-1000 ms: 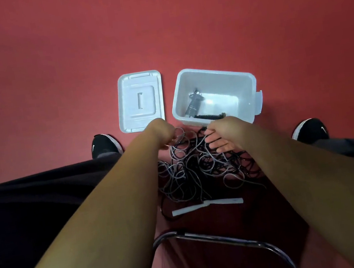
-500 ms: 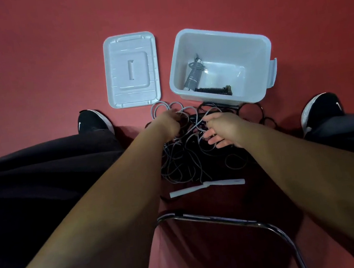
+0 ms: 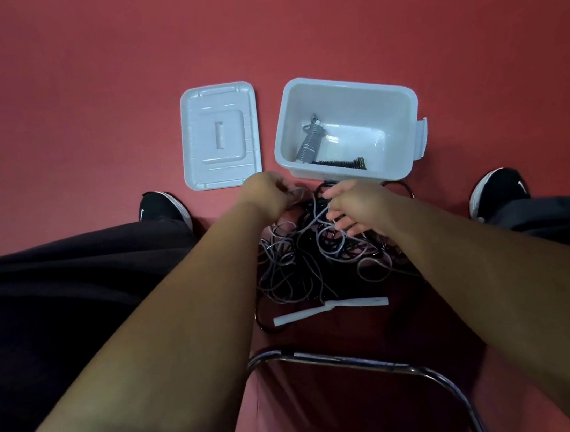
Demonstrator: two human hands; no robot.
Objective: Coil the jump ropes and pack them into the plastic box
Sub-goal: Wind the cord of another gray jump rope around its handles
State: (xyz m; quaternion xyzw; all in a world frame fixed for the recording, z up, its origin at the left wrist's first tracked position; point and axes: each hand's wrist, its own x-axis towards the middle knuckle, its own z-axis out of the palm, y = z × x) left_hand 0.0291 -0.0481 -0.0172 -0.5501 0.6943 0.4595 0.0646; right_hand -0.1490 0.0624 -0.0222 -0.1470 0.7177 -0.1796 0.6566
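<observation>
A tangled heap of grey and black jump ropes lies on the red floor between my feet. Two white handles lie end to end at its near edge. My left hand grips a grey strand at the heap's far left. My right hand pinches a strand at the far right, its lower fingers spread. Just beyond my hands stands the white plastic box, holding a coiled grey rope and a coiled black rope.
The box's white lid lies flat on the floor left of the box. My black shoes flank the heap. A chrome chair-frame tube curves across the near floor below the handles.
Both hands stay at the heap's far edge and keep hold of strands; the left has shifted a little to the left. The camera view drifted, so box and lid sit lower than half a second ago.
</observation>
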